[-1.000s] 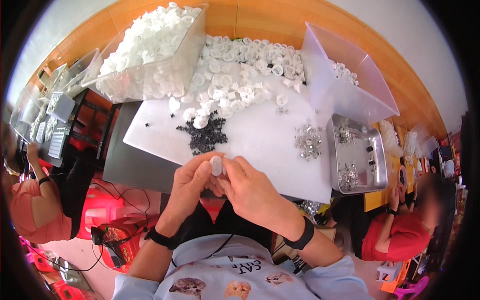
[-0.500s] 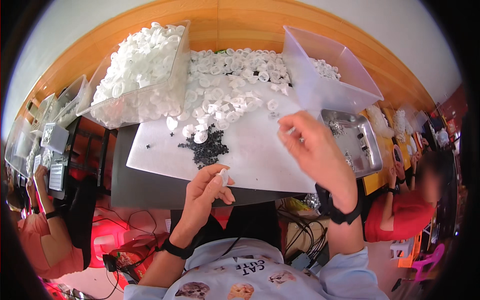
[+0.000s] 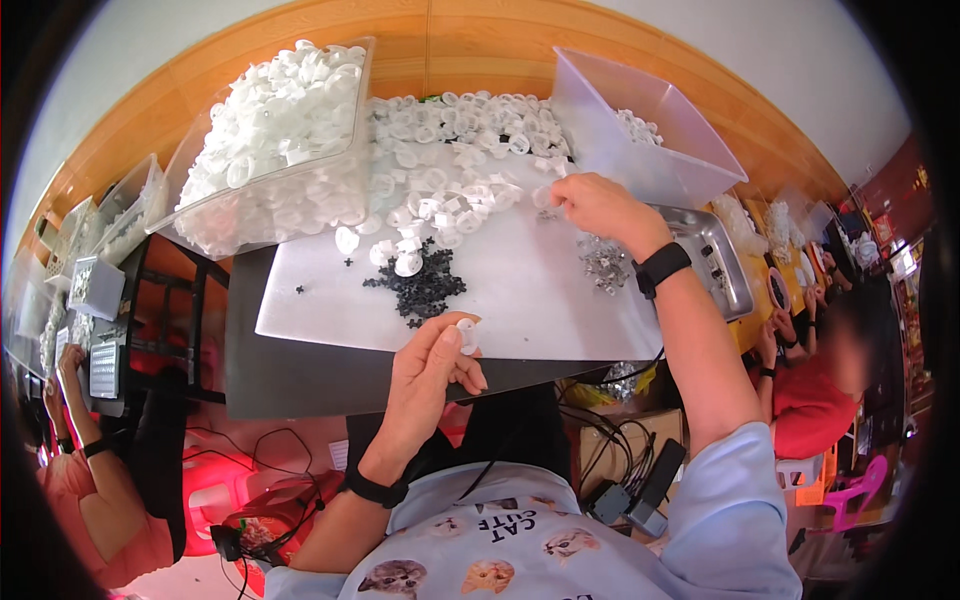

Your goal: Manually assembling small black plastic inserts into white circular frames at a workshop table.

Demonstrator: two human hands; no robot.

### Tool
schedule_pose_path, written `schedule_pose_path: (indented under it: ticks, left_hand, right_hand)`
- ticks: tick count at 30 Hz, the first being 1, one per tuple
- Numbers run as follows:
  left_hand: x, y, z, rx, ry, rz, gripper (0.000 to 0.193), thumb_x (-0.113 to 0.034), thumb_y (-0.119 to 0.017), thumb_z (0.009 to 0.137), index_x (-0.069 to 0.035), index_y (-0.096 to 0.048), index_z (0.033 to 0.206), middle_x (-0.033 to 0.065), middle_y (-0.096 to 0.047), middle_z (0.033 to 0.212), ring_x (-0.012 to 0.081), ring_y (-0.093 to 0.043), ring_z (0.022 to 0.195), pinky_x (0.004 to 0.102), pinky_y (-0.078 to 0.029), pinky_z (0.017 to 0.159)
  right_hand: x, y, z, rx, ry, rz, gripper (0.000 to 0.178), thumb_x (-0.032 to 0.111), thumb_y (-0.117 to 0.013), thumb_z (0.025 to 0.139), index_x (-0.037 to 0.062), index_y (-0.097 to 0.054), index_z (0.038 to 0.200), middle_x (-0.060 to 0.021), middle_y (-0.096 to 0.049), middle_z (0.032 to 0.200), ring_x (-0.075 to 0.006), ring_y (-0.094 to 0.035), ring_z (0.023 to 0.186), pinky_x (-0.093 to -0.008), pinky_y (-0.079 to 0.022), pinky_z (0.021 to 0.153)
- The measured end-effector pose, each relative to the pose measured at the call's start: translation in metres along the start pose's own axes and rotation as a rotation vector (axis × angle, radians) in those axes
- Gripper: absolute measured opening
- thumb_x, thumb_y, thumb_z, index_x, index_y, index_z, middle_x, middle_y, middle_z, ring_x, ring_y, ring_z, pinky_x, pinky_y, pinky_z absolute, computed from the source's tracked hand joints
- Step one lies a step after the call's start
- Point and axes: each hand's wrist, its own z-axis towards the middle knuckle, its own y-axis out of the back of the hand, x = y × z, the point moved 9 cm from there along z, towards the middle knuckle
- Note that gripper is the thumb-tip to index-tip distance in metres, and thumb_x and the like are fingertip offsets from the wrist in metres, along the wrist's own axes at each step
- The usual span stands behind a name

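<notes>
White piece (image 3: pixel 467 338) (small) in left hand (image 3: pixel 424 372)

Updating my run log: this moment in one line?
left hand: holds white part; right hand: near white ring, contact unclear; black pieces: heaped

Hands have split: the right is away to the far side, the left is alone with the piece!
A second ago I had both together at the near edge; now my right hand (image 3: pixel 590 205) has swung out, past where it hung blurred half a second back, and its fingertips are down by a few small clear bits (image 3: pixel 546 215) near the far pile. The silver heap (image 3: pixel 605 266), covered mid-swing, is back in sight, while my forearm now cuts across the metal tray (image 3: pixel 738 290). My left hand (image 3: pixel 425 365) pinches the white piece (image 3: pixel 467 337) unaided.
</notes>
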Motion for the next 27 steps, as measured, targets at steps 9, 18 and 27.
schedule_pose_path:
  ticks: [9,18,27]
  left_hand:
    - [0.000,0.003,-0.001,-0.037,0.017,0.020,0.035,-0.026,-0.038,0.102,0.001,-0.053,0.117,0.0094,-0.058,0.085,0.0123,-0.059,0.065,0.0240,-0.047,0.060]
    - [0.000,0.007,0.002,-0.048,-0.028,0.056,0.039,-0.027,-0.039,0.102,0.003,-0.051,0.122,0.0099,-0.061,0.089,0.0141,-0.060,0.064,0.0242,-0.048,0.057]
    - [0.000,0.005,0.002,-0.078,-0.018,-0.002,0.038,-0.028,-0.043,0.101,0.003,-0.056,0.117,0.0068,-0.062,0.083,0.0100,-0.058,0.064,0.0225,-0.046,0.058]
  right_hand:
    - [0.011,-0.019,0.006,0.107,0.096,-0.064,0.005,0.007,-0.053,0.077,0.0055,-0.058,0.079,-0.0135,-0.061,0.075,-0.0328,-0.058,0.074,-0.0429,-0.044,0.063]
    - [0.106,0.006,-0.049,0.174,0.239,0.351,0.015,0.015,-0.057,0.079,0.0003,-0.060,0.080,-0.0179,-0.061,0.072,-0.0350,-0.060,0.071,-0.0427,-0.045,0.061]
    - [0.154,-0.014,-0.076,0.299,0.167,0.741,0.013,0.012,-0.055,0.080,-0.0006,-0.057,0.076,-0.0158,-0.058,0.065,-0.0282,-0.056,0.059,-0.0368,-0.043,0.056]
